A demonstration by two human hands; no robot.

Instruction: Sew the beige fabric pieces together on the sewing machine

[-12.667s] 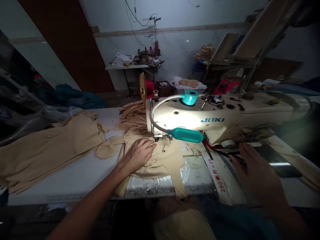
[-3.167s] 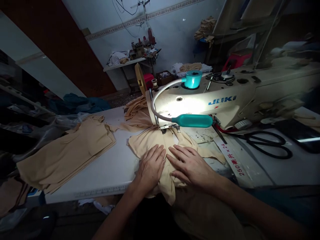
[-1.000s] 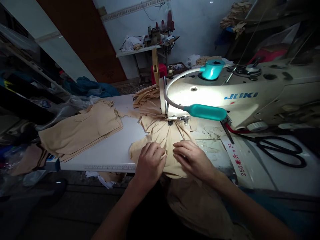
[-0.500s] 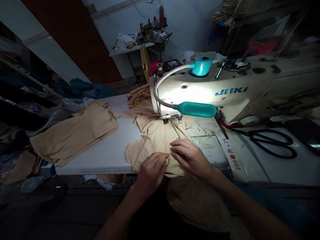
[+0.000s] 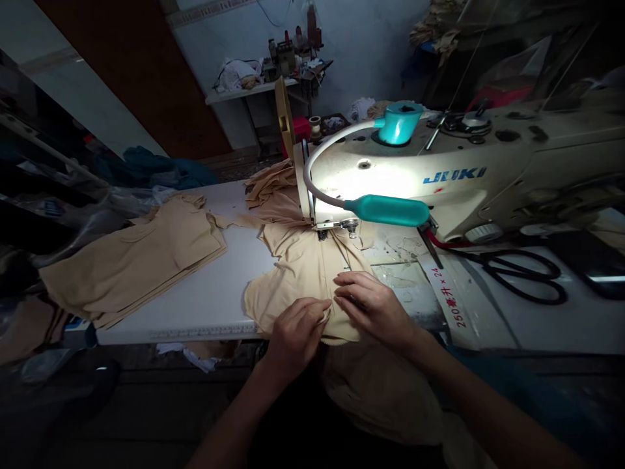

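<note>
A beige piece of fabric (image 5: 297, 267) lies under the needle end of the sewing machine (image 5: 459, 150), with a seam line running down its middle toward me. My left hand (image 5: 299, 332) pinches the fabric near its front edge, just left of the seam. Right of the seam, my right hand (image 5: 375, 303) rests on the cloth with its fingers closed on the fabric; its fingertips are partly hidden. Both hands sit close together at the table's front edge. A teal gooseneck lamp (image 5: 388, 210) lights the machine head.
A stack of beige cut pieces (image 5: 146, 254) lies on the table (image 5: 195, 306) at left. Black-handled scissors (image 5: 525, 277) lie right of a printed strip (image 5: 446, 299). More beige cloth (image 5: 276, 192) is bunched behind the needle. Another machine (image 5: 286, 58) stands at the back wall.
The view has shifted slightly. Both hands and the fabric look nearly the same, still held at the front edge.
</note>
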